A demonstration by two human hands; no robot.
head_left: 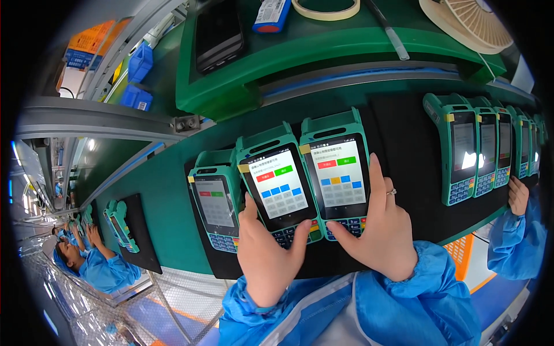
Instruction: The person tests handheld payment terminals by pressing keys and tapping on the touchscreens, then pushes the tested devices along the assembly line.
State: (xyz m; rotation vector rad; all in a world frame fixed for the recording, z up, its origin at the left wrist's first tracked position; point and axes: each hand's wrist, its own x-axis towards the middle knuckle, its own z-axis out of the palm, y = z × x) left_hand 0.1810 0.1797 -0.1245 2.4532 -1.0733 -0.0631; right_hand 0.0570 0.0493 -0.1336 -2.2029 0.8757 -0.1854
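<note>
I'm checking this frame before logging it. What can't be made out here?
- Middle terminal: lower keypad hidden by left hand.
- Right terminal: part of keypad under right hand.
- Terminals far right: squeezed by fisheye rim, screens glared.
- Reel: cut off by top edge.

tape roll (326, 8) on shelf | black phone (218, 33) | blue bins (139, 62) | 5 terminals (461, 150) far rt

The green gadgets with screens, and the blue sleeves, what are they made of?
The handheld terminals look like hard moulded plastic with a matte green shell; the screen fronts seem glossy glass or clear plastic, catching reflections. The blue sleeves look like thin, slightly shiny woven fabric, wrinkled and gathered at the cuffs.
</note>
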